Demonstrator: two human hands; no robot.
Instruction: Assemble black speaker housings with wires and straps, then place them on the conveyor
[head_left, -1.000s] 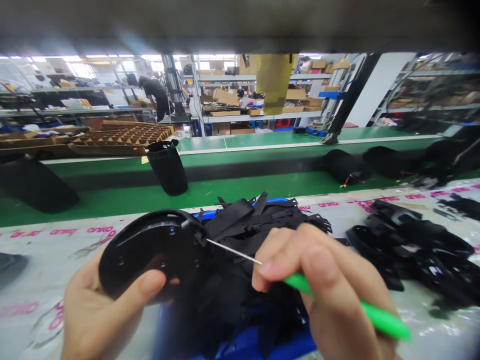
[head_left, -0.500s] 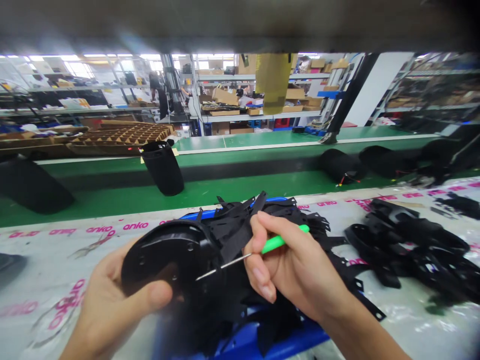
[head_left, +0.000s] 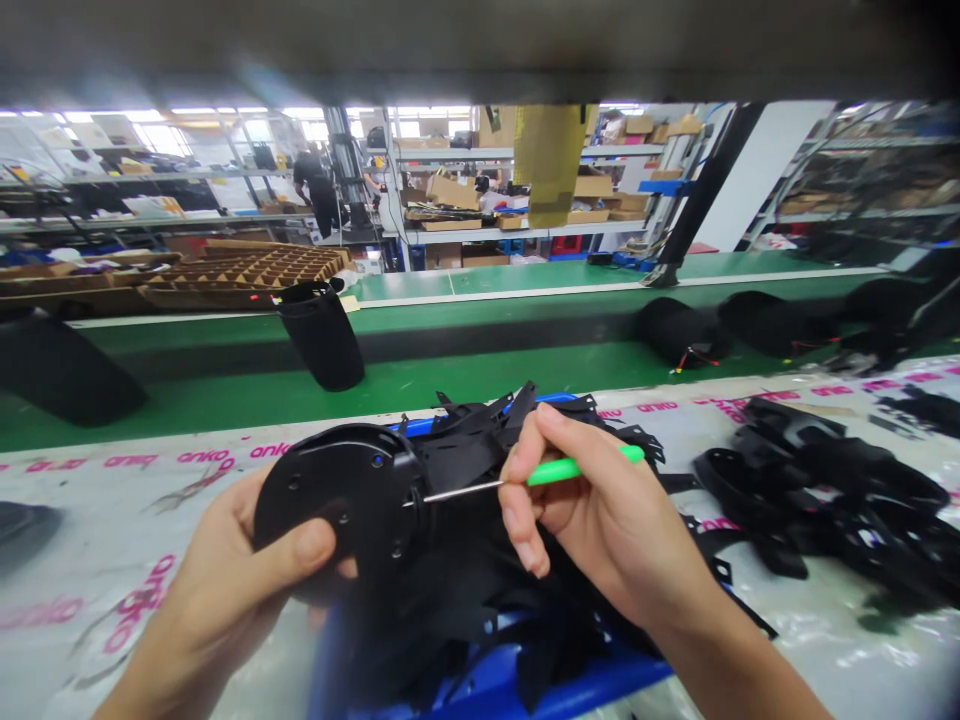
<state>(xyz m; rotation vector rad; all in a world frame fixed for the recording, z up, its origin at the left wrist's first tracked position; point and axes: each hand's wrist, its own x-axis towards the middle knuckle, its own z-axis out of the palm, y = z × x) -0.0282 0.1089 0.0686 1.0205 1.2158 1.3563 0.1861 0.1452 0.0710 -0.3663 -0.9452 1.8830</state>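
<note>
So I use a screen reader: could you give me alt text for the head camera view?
A left hand holds a round black plastic part while the right hand pokes its edge with a thin green-handled pick, above a blue bin of black strips. Behind runs a green conveyor belt.

The right hand (head_left: 592,520) has swung the green-handled pick (head_left: 525,478) from pointing lower right to nearly level mid-frame. Its tip now meets the black disc's (head_left: 337,500) right edge.
</note>
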